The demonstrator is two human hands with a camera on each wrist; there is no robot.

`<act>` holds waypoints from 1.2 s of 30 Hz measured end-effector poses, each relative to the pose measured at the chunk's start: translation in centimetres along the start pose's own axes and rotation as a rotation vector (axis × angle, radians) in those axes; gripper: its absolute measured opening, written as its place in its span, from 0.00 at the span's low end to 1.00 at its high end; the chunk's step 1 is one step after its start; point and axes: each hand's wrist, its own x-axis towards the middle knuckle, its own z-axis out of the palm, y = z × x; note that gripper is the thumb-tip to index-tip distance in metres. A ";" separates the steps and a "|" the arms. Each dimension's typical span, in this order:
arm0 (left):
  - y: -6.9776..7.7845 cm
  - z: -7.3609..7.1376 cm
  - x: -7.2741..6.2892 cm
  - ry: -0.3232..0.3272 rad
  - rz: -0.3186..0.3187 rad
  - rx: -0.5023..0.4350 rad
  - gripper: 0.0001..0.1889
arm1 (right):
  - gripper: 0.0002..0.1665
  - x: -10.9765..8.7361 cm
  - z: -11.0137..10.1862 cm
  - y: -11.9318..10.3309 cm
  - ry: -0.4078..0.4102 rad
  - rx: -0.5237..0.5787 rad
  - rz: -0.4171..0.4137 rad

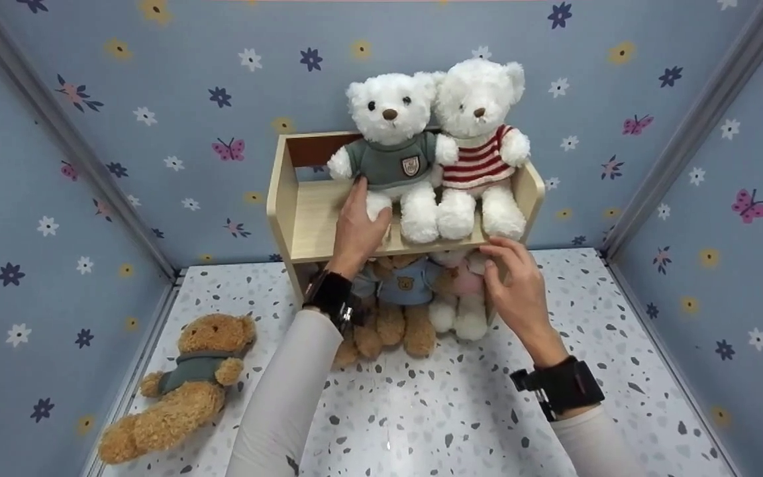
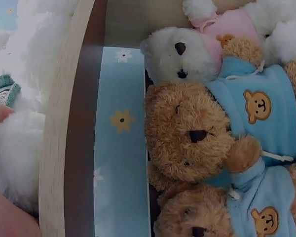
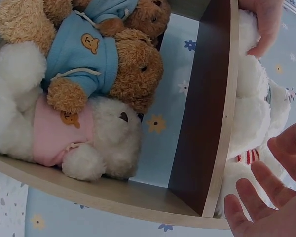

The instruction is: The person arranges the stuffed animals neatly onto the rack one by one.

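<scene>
On the upper shelf sits a white teddy bear [image 1: 390, 112] in a green sweater. My left hand [image 1: 359, 228] holds it at the lower side and one leg, with the thumb across the leg. Beside it, a white teddy bear in a red-striped sweater [image 1: 477, 156] leans against the shelf's right end. My right hand [image 1: 519, 288] is just below that bear's foot at the shelf's front edge, fingers spread and slightly bent, holding nothing. Both bears sit on a pale wooden two-tier shelf [image 1: 315, 222].
In the lower tier sit brown bears in blue hoodies [image 2: 266, 98] and a white bear in a pink top [image 3: 64, 131]. A brown bear in a green sweater [image 1: 199, 368] lies on the speckled floor [image 1: 388, 411] at left. Flowered walls [image 1: 209, 66] stand around.
</scene>
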 end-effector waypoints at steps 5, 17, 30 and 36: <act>-0.3 -0.5 -0.8 0.049 0.004 -0.013 0.40 | 0.14 -0.5 0.0 0.3 0.000 0.003 0.003; -1.6 -1.2 -3.8 0.108 0.120 0.014 0.39 | 0.13 -1.7 -0.2 0.9 0.008 -0.012 0.012; -4.2 -2.2 -8.6 0.140 0.356 0.087 0.35 | 0.12 -2.8 -0.6 1.6 0.011 -0.011 0.048; -5.7 -2.8 -11.0 0.228 0.499 0.098 0.29 | 0.12 -3.6 -0.5 2.1 0.014 -0.016 0.067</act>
